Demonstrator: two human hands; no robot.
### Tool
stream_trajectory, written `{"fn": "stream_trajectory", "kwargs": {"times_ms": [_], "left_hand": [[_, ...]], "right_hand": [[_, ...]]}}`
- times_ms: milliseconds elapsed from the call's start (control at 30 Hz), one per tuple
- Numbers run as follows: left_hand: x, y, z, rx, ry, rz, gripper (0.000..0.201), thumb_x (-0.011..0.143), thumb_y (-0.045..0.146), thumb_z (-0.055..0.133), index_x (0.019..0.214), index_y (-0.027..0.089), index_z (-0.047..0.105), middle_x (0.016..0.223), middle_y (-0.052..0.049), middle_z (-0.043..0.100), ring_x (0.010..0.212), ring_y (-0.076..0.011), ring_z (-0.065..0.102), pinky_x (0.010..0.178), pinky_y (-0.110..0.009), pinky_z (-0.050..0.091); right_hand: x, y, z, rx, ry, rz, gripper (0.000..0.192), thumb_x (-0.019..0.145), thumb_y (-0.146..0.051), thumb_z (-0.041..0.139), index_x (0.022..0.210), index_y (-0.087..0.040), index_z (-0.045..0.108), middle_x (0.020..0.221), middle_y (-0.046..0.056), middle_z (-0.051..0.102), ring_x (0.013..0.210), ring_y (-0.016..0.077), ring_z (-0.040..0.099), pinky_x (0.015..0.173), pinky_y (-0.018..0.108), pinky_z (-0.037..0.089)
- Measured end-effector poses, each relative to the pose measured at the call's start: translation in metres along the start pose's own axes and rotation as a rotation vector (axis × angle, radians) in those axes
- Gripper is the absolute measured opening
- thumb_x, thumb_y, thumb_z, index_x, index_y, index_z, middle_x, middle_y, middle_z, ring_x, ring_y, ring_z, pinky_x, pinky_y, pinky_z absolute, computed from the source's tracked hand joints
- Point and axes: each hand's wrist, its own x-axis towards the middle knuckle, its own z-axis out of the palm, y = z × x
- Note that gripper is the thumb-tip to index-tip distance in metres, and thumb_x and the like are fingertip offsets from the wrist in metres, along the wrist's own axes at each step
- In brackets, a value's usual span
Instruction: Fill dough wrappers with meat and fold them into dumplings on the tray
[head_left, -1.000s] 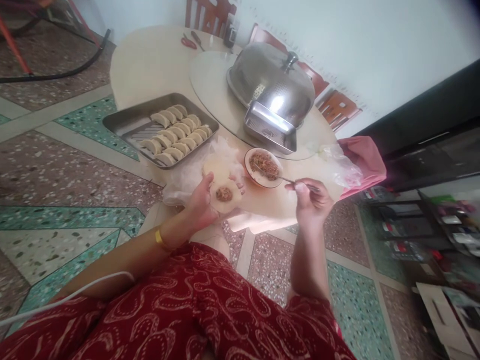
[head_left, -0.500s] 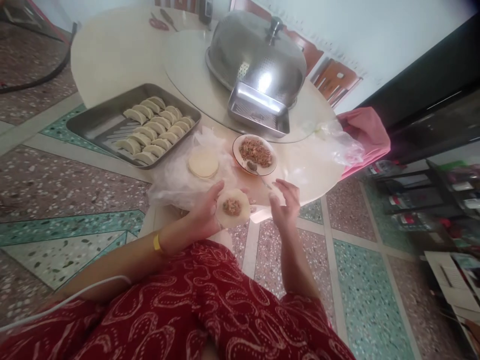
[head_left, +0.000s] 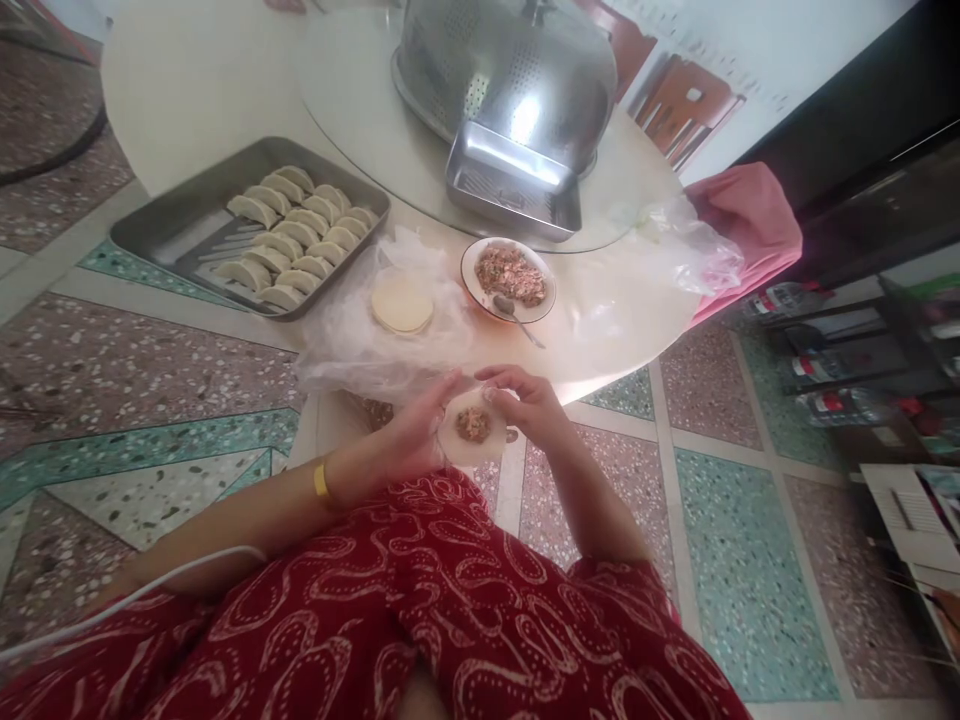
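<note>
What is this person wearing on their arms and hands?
Both forearms are bare, with no gloves or sleeves showing. The left hand has a yellow bangle at the wrist; the right hand wears nothing visible. A thin white cable crosses the left forearm.

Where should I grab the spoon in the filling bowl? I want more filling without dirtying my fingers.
Take the spoon by its bare handle end, which sticks out over the rim of the bowl of filling toward you. Come from the right hand side; the spoon's head lies in the bowl beside the filling.
</note>
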Motion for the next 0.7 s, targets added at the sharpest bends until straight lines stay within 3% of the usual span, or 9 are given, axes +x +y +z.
{"fn": "stream_trajectory", "kwargs": {"times_ms": [267,400,467,567,633,700], "left_hand": [[-0.004,-0.002,0.005,-0.077,0.171,0.163,0.029,0.097,0.027,0.044,0.102,0.01,0.068,0.091,-0.01,0.073,0.079,-0.018,0.068,0.073,-0.028,0.054],[-0.005,0.001,0.007,-0.085,0.247,0.166,0.03,0.098,0.024,0.042,0.104,0.01,0.068,0.096,-0.01,0.074,0.082,-0.0182,0.069,0.077,-0.029,0.056],[-0.004,0.004,0.007,-0.068,0.249,0.148,0.032,0.098,0.025,0.041,0.107,0.008,0.068,0.1,-0.013,0.074,0.088,-0.0205,0.07,0.082,-0.031,0.056],[-0.001,0.008,0.006,-0.048,0.235,0.111,0.034,0.097,0.023,0.041,0.111,0.005,0.066,0.108,-0.016,0.072,0.097,-0.0236,0.069,0.089,-0.035,0.056],[0.001,0.009,0.008,-0.054,0.229,0.097,0.033,0.096,0.023,0.043,0.113,0.005,0.065,0.109,-0.017,0.072,0.101,-0.0241,0.069,0.092,-0.035,0.055],[0.002,0.01,0.011,-0.071,0.218,0.084,0.034,0.096,0.023,0.042,0.114,0.005,0.065,0.108,-0.017,0.073,0.103,-0.0249,0.068,0.095,-0.036,0.054]], "right_hand": [[0.009,0.007,0.009,-0.006,0.157,0.023,0.014,0.075,-0.037,0.068,0.072,-0.024,0.07,0.101,0.003,0.072,0.086,0.0172,0.066,0.074,0.034,0.057],[0.012,0.011,0.008,-0.1,0.21,-0.101,0.012,0.078,-0.035,0.065,0.079,-0.024,0.07,0.099,0.004,0.073,0.091,0.0189,0.067,0.082,0.037,0.056],[0.013,0.01,-0.007,-0.208,0.301,-0.214,0.013,0.083,-0.034,0.061,0.085,-0.025,0.07,0.098,0.004,0.073,0.094,0.0188,0.067,0.088,0.039,0.055],[0.014,0.008,-0.052,-0.449,0.606,-0.361,0.019,0.091,-0.031,0.051,0.097,-0.026,0.068,0.102,0.005,0.071,0.103,0.0186,0.065,0.094,0.04,0.052],[0.018,0.011,-0.085,-0.583,0.801,-0.362,0.024,0.094,-0.03,0.044,0.104,-0.025,0.066,0.104,0.006,0.07,0.105,0.0193,0.064,0.095,0.042,0.051],[0.024,0.016,-0.114,-0.651,0.849,-0.337,0.028,0.095,-0.031,0.04,0.107,-0.022,0.064,0.102,0.007,0.071,0.108,0.0206,0.062,0.097,0.043,0.049]]}}
